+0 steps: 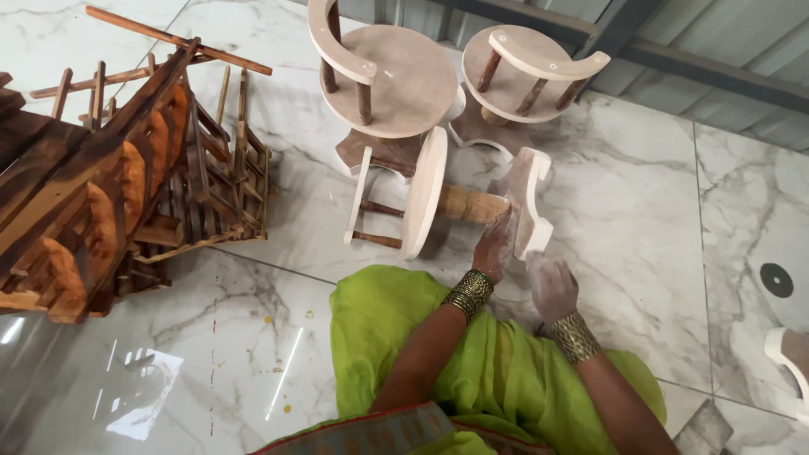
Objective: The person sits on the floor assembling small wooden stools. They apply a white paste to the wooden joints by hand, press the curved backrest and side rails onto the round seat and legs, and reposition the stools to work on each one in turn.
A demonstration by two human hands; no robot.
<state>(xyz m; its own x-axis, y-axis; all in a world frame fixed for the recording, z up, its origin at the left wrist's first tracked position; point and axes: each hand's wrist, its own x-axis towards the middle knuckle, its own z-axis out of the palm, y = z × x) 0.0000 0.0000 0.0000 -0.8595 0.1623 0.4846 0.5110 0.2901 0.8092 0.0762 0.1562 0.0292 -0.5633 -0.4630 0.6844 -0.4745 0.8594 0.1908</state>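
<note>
left hand (495, 246): dusty, fingers flat and together, pressed on the curved base piece of the tipped stool; not wrapped round anything
right hand (551, 285): dusty, fingers loosely curled toward the base edge, just below it; contact unclear, holding nothing that shows
tipped stool (445, 200): pale unfinished wood, lying on its side on the floor, round seat standing on edge to the left of the fingers, turned post running from seat to base right at the left fingertips
base piece (528, 199): pale scalloped slab, directly under the left fingers, above the right fingers
bangles (469, 291): gold stacks on both wrists, behind the fingers
upright stools (396, 77): two, beyond the fingers, round seats, curved backrests, dark spindles
dark wooden racks (126, 181): heap well left of the fingers
marble floor (691, 219): white, grey veins, under it all
green cloth (379, 320): over the lap, nearer than the hands
</note>
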